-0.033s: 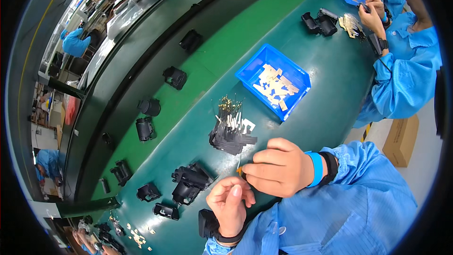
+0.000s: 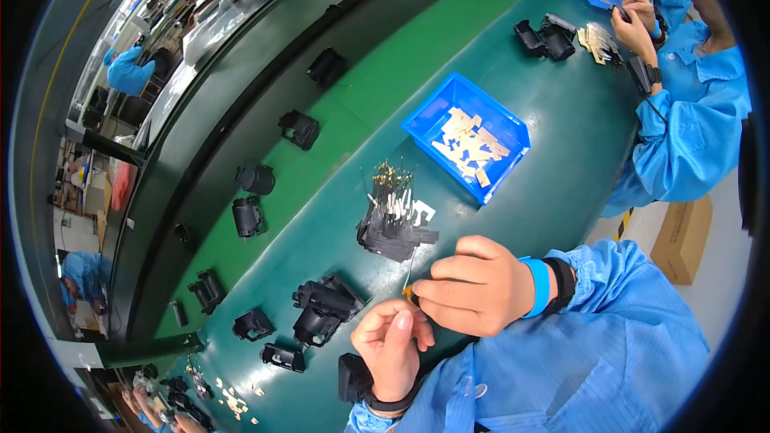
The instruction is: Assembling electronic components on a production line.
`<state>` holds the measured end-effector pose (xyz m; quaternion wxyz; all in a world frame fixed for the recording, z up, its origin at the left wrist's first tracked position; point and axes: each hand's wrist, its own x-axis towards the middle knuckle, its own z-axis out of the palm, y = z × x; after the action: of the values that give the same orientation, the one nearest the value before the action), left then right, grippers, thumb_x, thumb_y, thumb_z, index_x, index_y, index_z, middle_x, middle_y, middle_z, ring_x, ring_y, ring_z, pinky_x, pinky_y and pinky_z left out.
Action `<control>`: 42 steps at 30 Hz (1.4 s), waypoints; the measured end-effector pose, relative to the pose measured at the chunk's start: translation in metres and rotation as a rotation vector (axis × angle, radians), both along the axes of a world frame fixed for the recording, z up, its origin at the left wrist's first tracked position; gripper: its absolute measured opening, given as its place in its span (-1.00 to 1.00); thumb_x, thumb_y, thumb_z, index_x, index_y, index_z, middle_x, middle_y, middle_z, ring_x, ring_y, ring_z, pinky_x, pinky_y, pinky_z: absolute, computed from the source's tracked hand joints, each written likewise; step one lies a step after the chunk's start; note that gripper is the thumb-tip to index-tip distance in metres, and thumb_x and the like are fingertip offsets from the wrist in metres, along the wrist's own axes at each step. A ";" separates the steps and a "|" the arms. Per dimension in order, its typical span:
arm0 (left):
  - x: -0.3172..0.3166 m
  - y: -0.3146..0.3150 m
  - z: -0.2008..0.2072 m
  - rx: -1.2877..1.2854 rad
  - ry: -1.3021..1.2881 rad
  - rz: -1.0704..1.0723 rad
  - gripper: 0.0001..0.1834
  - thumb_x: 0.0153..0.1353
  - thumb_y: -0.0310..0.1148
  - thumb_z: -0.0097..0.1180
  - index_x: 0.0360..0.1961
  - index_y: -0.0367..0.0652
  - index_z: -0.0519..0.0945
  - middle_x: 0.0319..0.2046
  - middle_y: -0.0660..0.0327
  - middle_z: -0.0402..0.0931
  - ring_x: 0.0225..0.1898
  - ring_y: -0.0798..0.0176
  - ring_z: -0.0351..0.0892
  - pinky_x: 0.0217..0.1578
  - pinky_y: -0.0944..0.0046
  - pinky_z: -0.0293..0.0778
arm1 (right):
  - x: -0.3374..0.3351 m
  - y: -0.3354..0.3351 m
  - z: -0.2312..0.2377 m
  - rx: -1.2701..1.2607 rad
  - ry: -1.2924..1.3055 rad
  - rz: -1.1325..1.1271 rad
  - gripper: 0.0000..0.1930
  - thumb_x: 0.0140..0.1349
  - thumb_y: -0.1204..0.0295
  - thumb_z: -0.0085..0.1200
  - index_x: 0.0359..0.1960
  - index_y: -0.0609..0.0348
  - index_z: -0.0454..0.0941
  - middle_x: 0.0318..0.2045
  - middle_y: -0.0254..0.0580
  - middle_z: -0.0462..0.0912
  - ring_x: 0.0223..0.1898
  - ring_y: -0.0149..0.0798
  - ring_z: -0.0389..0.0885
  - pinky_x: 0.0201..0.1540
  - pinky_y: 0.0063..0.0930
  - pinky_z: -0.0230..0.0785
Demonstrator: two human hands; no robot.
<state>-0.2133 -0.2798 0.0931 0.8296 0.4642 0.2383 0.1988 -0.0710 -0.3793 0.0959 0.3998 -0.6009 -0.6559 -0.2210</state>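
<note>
Close together over the green bench, my right hand and my left hand work just above its near edge. The right fingers pinch a small thin lead with an orange end; its fine wire sticks up past the fingertips. My left hand is curled with the thumb bent across the fingers. Whatever it holds, if anything, is hidden. Just beyond my hands lies a pile of flat black strips with thin wires and white tabs. To the left sits a cluster of black plastic housings.
A blue bin with cream-coloured flat pieces stands beyond the strips. More black housings lie along the bright green belt. At the right a co-worker in a blue smock handles a small part. A cardboard box is below.
The fine wire shows slightly longer above my right fingertips. Both hands have otherwise stayed in place.
</note>
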 end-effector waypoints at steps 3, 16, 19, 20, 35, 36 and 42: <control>0.003 -0.002 0.001 0.059 0.061 0.019 -0.84 0.19 -0.42 0.02 -0.41 -0.34 0.46 -0.61 0.13 0.47 -0.71 0.35 0.41 -0.74 0.47 0.25 | -0.002 0.000 0.000 0.006 -0.029 0.005 -0.91 -0.09 0.44 0.07 -0.50 0.12 0.55 -0.37 -0.28 0.58 -0.39 -0.31 0.49 -0.51 -0.48 0.13; -0.005 0.000 -0.001 0.142 0.099 0.013 -0.91 0.17 -0.53 0.05 -0.33 -0.37 0.51 -0.62 0.18 0.46 -0.69 0.40 0.40 -0.68 0.46 0.28 | 0.017 -0.003 -0.002 -0.299 0.821 0.238 -0.73 0.08 0.27 0.15 -0.28 0.19 0.52 -0.36 -0.21 0.56 -0.32 -0.22 0.47 -0.25 -0.42 0.30; -0.014 0.002 -0.011 0.221 0.120 -0.068 -0.91 0.15 -0.56 0.06 -0.32 -0.38 0.51 -0.61 0.19 0.46 -0.67 0.42 0.40 -0.67 0.48 0.30 | 0.021 -0.003 -0.003 -0.516 1.226 0.445 -0.71 0.10 0.28 0.16 -0.26 0.24 0.53 -0.44 -0.23 0.57 -0.39 -0.33 0.50 -0.32 -0.47 0.34; -0.014 0.002 -0.012 0.223 0.119 -0.071 -0.91 0.15 -0.56 0.06 -0.32 -0.38 0.51 -0.61 0.19 0.46 -0.67 0.42 0.40 -0.67 0.48 0.30 | 0.022 -0.002 -0.008 -0.510 1.209 0.483 -0.74 0.14 0.32 0.14 -0.25 0.28 0.54 -0.48 -0.27 0.58 -0.42 -0.46 0.50 -0.38 -0.56 0.35; -0.008 0.005 -0.008 0.269 0.090 -0.183 -0.87 0.14 -0.59 0.08 -0.26 -0.37 0.51 -0.56 0.20 0.50 -0.63 0.47 0.41 -0.63 0.51 0.31 | 0.014 0.001 -0.011 -0.389 1.079 0.518 -0.87 0.18 0.40 0.06 -0.38 0.21 0.51 -0.54 -0.24 0.50 -0.49 -0.32 0.44 -0.42 -0.46 0.29; -0.007 0.006 -0.007 0.210 0.117 -0.200 -0.84 0.15 -0.57 0.07 -0.22 -0.36 0.50 -0.56 0.22 0.50 -0.63 0.48 0.41 -0.65 0.52 0.28 | 0.013 0.002 -0.011 -0.306 0.887 0.401 -0.90 0.14 0.42 0.07 -0.41 0.20 0.49 -0.53 -0.26 0.49 -0.48 -0.28 0.42 -0.42 -0.42 0.28; -0.008 0.030 0.010 0.105 0.335 -0.225 -0.68 0.17 -0.52 0.06 -0.02 -0.28 0.44 -0.54 0.21 0.55 -0.68 0.50 0.37 -0.68 0.53 0.24 | 0.012 0.007 -0.006 0.049 0.469 0.053 -0.89 -0.04 0.55 0.15 -0.43 0.18 0.51 -0.51 -0.28 0.48 -0.48 -0.23 0.42 -0.44 -0.40 0.24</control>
<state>-0.2215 -0.2503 0.1028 0.7699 0.5572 0.3088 0.0371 -0.0589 -0.3722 0.0902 0.5615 -0.6083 -0.5551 -0.0806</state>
